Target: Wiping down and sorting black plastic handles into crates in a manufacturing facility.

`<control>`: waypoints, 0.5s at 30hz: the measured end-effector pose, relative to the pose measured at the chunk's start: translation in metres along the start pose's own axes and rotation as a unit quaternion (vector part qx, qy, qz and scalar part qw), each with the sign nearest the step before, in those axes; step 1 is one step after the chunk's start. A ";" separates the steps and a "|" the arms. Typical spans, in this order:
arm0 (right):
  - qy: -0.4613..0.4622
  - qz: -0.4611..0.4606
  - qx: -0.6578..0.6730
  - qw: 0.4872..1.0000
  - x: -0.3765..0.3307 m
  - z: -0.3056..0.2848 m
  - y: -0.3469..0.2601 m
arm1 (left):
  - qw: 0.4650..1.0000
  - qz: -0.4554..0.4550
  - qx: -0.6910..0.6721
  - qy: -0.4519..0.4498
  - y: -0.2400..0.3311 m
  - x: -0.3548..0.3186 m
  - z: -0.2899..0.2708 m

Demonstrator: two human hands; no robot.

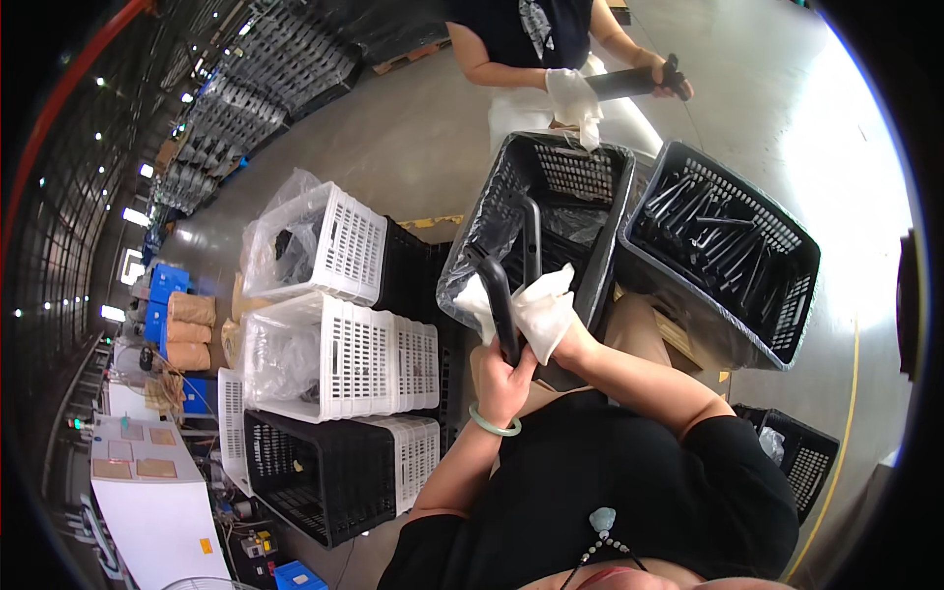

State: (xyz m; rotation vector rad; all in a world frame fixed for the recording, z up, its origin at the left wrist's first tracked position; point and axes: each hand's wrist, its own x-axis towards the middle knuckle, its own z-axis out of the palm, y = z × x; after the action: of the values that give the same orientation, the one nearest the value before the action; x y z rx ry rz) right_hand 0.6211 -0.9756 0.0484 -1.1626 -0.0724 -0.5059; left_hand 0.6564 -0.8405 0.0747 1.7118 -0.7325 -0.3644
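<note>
My left hand point(505, 382), with a pale green bangle at its wrist, is closed around the lower end of a black curved bar point(498, 300). The bar rises and bends left at its top. A bunched white cloth point(546, 307) is in my right hand point(572, 344), close beside the bar; the cloth hides most of the fingers. More white cloth shows left of the bar. Behind it stands a second black curved bar point(532, 236), its lower end hidden by the cloth, so I cannot tell whether my right hand holds it. Both bars are over a black crate point(587, 169) lined with clear plastic.
A second black crate point(723, 167), at the right, holds several black bars. White crates point(352, 246) and a black crate point(339, 477) are stacked at the left. Across from me, another person's gloved hand point(572, 93) and other hand hold a black part point(624, 84).
</note>
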 end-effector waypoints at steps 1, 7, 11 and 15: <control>0.007 -0.005 -0.001 1.000 0.003 -0.002 0.003 | 1.000 0.003 0.001 -0.008 0.001 0.000 0.001; 0.203 0.073 0.204 0.955 0.039 -0.033 -0.018 | 0.994 0.013 0.071 -0.084 0.027 -0.007 0.005; 0.315 0.044 0.364 0.875 0.053 -0.056 -0.029 | 0.991 -0.023 0.028 -0.126 0.025 -0.007 0.009; 0.056 0.090 0.349 0.931 0.044 -0.114 -0.028 | 0.971 -0.103 -0.060 -0.207 0.030 -0.003 0.001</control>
State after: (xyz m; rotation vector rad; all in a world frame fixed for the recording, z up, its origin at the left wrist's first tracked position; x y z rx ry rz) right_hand 0.6255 -1.1002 0.0398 -0.4354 -0.0409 -0.3369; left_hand 0.6451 -0.8431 0.1027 1.6173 -0.8123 -0.9135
